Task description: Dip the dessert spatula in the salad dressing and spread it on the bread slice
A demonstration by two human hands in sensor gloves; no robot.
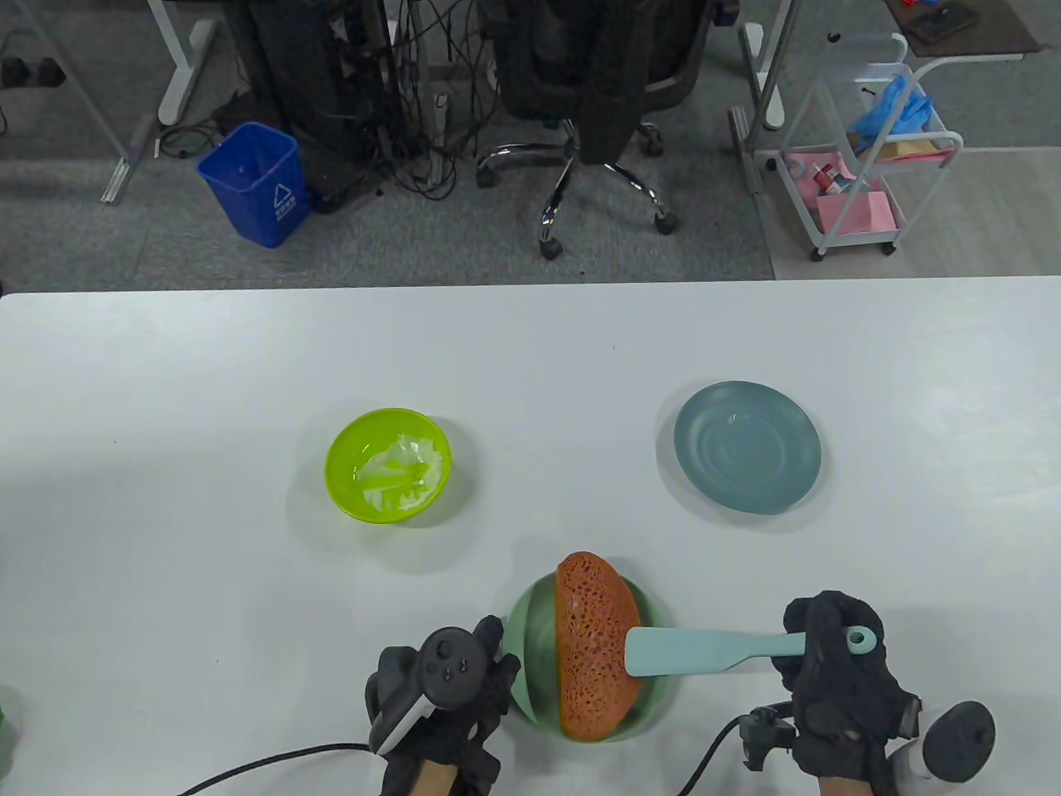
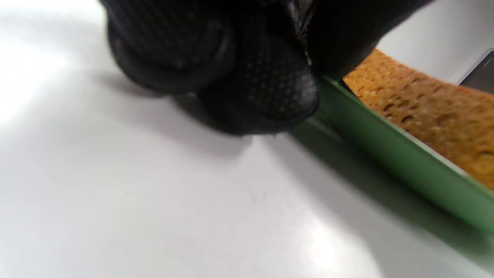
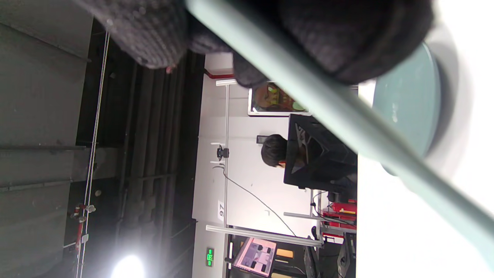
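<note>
**Spatula blade laid over the bread slice, plate steadied from the left**

Gloved fingers of the right hand (image 1: 833,663), at the lower right of the table view, are wrapped around the handle of the dessert spatula (image 1: 713,649). Its pale blue blade is held flat across the right half of the bread slice (image 1: 595,647); whether it touches the crumb cannot be told. The slice lies on the green plate (image 1: 530,630) at the lower centre. The left hand (image 1: 443,688) rests at the plate's left rim; in the left wrist view a dark fingertip (image 2: 266,88) is seen against the green rim (image 2: 386,154), but whether the fingers grip or merely touch it cannot be told.

The salad dressing (image 1: 398,474) sits in the lime bowl (image 1: 344,489), left of centre and well apart from the plate. A grey-blue plate (image 1: 746,448) stands at the right.

For a good spread, the blade is probably best kept nearly flat and drawn along the slice with light pressure while the plate is steadied, so the porous slice is neither torn nor dragged.

No dressing can be made out on blade or bread. The right wrist view is turned sideways and shows only the handle (image 3: 347,119) among blurred fingers.
</note>
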